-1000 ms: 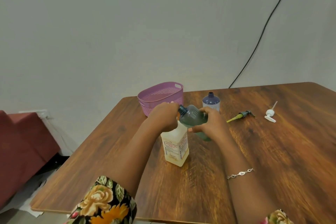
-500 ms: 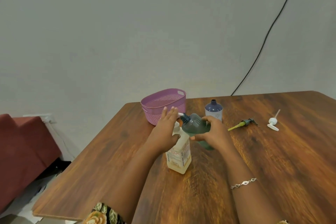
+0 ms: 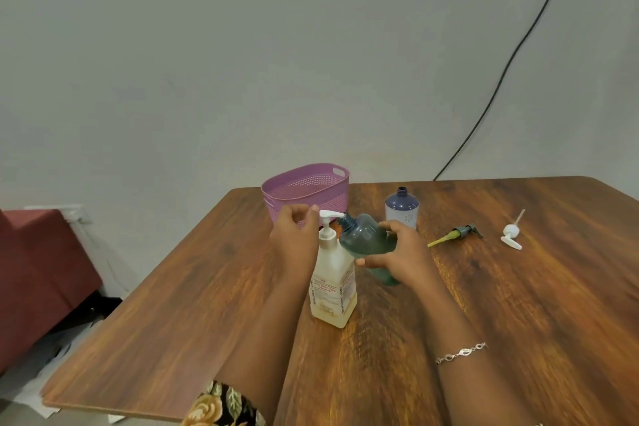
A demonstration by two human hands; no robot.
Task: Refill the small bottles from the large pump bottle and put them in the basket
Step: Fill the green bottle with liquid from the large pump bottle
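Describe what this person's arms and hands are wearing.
Both forearms are bare, and neither the left hand nor the right hand wears a glove. A sleeve with a dark floral print, yellow and cream blooms with green leaves, ends above the left forearm. A thin silver chain bracelet circles the right wrist.

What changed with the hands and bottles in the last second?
The left hand lifted off the pump head of the large pump bottle, which now shows. The right hand still holds the green bottle tilted, neck at the spout. Unmoved: basket, blue bottle.
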